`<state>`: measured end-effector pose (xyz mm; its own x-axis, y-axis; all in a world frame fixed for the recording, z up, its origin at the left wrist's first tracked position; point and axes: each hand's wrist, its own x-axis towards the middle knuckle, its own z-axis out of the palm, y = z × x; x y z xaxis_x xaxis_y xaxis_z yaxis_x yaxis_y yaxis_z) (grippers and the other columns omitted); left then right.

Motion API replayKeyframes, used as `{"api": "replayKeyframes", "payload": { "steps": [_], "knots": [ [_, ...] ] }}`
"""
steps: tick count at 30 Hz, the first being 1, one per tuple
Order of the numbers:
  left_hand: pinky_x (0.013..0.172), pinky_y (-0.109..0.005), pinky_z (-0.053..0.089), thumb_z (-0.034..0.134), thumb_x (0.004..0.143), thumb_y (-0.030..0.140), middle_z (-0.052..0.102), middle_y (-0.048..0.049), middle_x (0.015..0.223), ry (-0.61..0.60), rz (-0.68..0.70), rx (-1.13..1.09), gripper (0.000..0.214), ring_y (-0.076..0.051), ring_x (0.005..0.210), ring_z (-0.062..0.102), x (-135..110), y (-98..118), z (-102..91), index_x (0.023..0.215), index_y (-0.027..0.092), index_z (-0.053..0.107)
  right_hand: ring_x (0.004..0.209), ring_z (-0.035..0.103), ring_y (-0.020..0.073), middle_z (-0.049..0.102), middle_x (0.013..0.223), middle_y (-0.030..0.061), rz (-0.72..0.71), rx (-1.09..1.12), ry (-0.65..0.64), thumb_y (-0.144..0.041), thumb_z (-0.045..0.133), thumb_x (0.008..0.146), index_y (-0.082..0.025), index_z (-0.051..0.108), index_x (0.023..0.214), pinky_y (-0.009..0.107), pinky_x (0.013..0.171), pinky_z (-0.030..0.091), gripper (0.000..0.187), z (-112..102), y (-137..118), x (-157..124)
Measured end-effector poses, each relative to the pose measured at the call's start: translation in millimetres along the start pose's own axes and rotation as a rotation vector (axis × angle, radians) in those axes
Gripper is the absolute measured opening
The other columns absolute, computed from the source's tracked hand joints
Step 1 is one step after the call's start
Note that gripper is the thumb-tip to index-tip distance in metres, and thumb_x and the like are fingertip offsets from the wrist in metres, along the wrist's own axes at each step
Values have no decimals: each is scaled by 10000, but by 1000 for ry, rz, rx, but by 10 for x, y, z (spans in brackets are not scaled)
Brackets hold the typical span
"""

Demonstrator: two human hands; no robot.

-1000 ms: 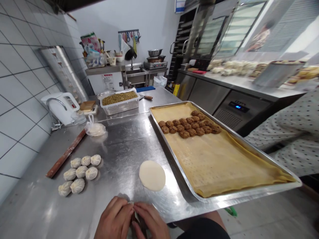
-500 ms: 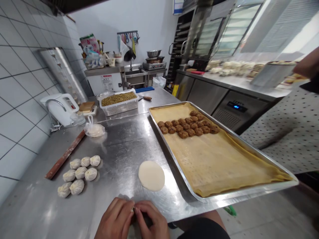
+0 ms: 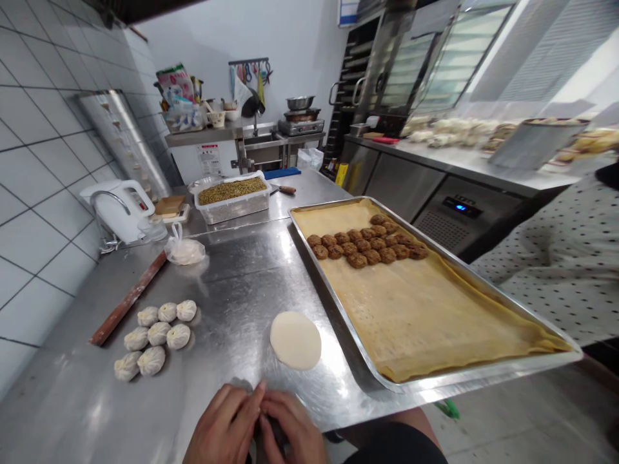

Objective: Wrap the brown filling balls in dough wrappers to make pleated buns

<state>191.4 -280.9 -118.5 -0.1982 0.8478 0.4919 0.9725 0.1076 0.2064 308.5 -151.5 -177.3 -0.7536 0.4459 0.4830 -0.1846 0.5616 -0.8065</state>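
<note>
My left hand (image 3: 225,422) and my right hand (image 3: 293,425) meet at the front edge of the steel table, fingers curled and fingertips pressed together. Whatever lies between them is hidden by the fingers. Just beyond, a flat round dough wrapper (image 3: 295,340) rests on the metal. To the left sit several pleated buns (image 3: 158,334) in short rows, apart from my hands. On the right, a large metal tray (image 3: 337,304) lined with yellowish cloth carries several brown filling balls (image 3: 362,245) toward its far half.
A wooden rolling pin (image 3: 129,298) lies left of the buns, near a tied plastic bag (image 3: 186,251). Farther back stand a tub of greenish-brown filling (image 3: 233,207), a knife (image 3: 287,190) and a white kettle (image 3: 118,209). Someone in dotted clothing (image 3: 536,264) stands beyond the tray.
My fingers have shifted slightly, with the left fingertips now reaching higher over the pinch. The co-worker's arm at the right has moved out of sight. The dough wrapper and buns stay put.
</note>
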Motion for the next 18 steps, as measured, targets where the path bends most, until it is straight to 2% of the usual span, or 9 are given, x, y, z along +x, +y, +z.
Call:
{"api": "replayKeyframes", "payload": {
  "steps": [3,5,10,14,18],
  "knots": [
    [659,-287,560,437,1043,113,626,-53,808,-6,-39,-50,232,-169,727,601,-49,-11,11,976,161,654,1090,774,237,777,1217,126,-142,-105,-38,-87,651,869,-210,669,1347,298,933,661,494,-20,110,-104],
    [681,-294,552,455,1019,72,614,-45,794,36,-68,-65,235,-169,736,598,-63,7,30,907,173,636,1102,777,234,777,1239,129,-175,-155,-67,-65,670,862,-205,661,1367,285,952,653,524,-56,184,-160],
    [676,-298,530,500,988,62,599,-33,776,114,-115,-57,200,-173,728,589,-29,72,50,903,185,633,1094,780,241,785,1215,128,-145,-177,-32,-83,687,850,-203,693,1314,298,959,654,480,-70,238,-196],
    [674,-292,543,499,1007,102,610,-31,778,113,-141,-55,198,-171,729,603,-11,79,29,915,190,651,1127,766,252,763,1254,149,-163,-126,-63,-73,665,826,-193,651,1386,300,960,651,574,-61,193,-164],
    [684,-283,567,486,1028,129,637,-33,796,95,-139,-62,204,-169,743,633,-29,50,18,966,189,671,1096,780,234,776,1226,134,-127,-80,-93,-6,599,841,-218,688,1345,284,951,650,554,-106,141,-104]
  ]
}}
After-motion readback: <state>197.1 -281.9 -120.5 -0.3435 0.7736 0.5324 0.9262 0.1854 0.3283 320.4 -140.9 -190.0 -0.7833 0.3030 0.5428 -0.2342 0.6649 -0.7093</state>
